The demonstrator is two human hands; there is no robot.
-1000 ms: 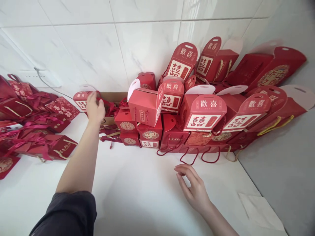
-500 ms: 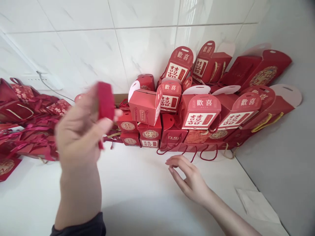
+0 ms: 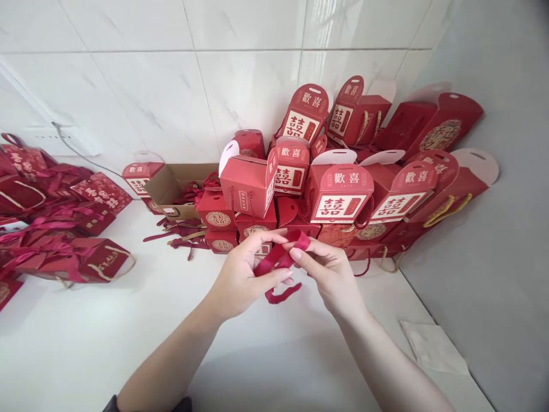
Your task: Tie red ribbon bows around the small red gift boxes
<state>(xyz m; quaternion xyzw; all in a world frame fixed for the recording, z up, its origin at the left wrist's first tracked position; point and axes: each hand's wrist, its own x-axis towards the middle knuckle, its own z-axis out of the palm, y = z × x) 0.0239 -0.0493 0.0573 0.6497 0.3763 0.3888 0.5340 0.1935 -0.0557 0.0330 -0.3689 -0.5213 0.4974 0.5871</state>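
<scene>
Both my hands meet over the white table, just in front of the pile of red gift boxes (image 3: 343, 194). My left hand (image 3: 240, 274) and my right hand (image 3: 330, 272) pinch the same red ribbon (image 3: 278, 260), stretched and looped between their fingertips. One end of the ribbon hangs down toward the table under my hands. Nearest behind them are small red boxes with round gold emblems (image 3: 218, 220).
An open cardboard box (image 3: 169, 186) with more ribbons stands at the back left, with loose ribbons (image 3: 180, 234) on the table before it. Red gift bags with ribbons (image 3: 55, 229) lie at the far left. A white sheet (image 3: 433, 346) lies at the right. A tiled wall is behind.
My left hand drew a red ribbon out of the cardboard box and brought it to the middle. My right hand rose off the table and took hold of it too.
</scene>
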